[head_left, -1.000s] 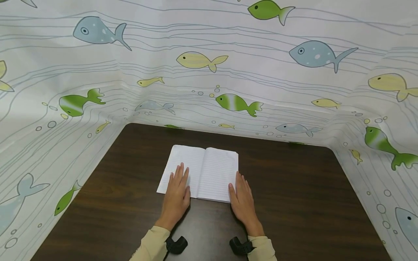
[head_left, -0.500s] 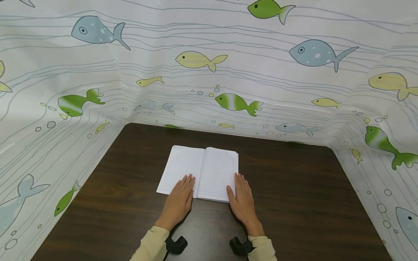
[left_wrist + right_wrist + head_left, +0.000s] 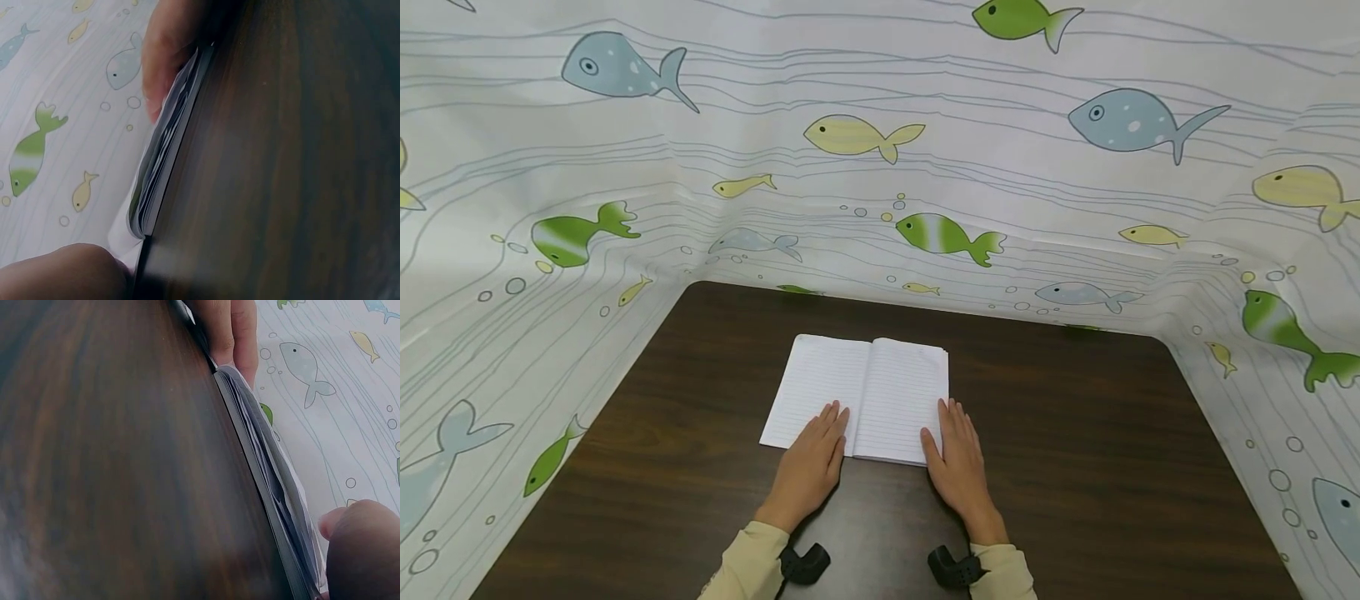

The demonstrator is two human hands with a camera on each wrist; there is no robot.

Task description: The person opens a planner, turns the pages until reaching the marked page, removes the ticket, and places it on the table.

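Note:
An open notebook (image 3: 901, 392) with lined white pages lies flat on the table. My left hand (image 3: 808, 467) rests on the near part of its left page, fingers straight and close to the centre fold. At the near corner of the right page lies my right hand (image 3: 958, 467), its fingers extended along the page's outer edge and its thumb on the paper. The left wrist view shows the notebook's layered page edges (image 3: 164, 150) between fingers and thumb. In the right wrist view, the fingers (image 3: 242, 337) reach past the far end of the page edges.
The dark wood-grain table (image 3: 1075, 467) extends to both sides of the notebook. A white sheet with printed fish (image 3: 985, 183) rises around its back and sides. Each wrist wears a black device, such as the left one (image 3: 805, 565).
My left hand has drawn back toward me, from the middle of the left page to its near edge by the fold. My right hand has barely shifted, and the notebook stays in place.

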